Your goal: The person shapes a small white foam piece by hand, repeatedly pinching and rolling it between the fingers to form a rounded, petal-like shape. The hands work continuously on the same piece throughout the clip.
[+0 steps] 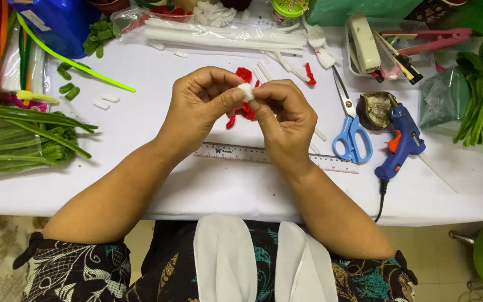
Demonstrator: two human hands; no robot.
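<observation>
White fuzzy pipe-cleaner piece (246, 91), pinched between both hands above the white table (197, 184). The left hand (199, 106) was closed around it, thumb and forefinger pressing one side; the right hand (286, 114) was likewise curled shut, fingertips gripping the other side. Red pipe-cleaner pieces (245, 109) lay just behind the fingers. A clear ruler (275, 156) sat below the hands; blue-handled scissors (350, 131) and a blue glue gun (401, 140) rested to the right. Judged good practice: keep the grip at the fingertips, roll tightly, and work over the table so that a dropped piece stays near.
</observation>
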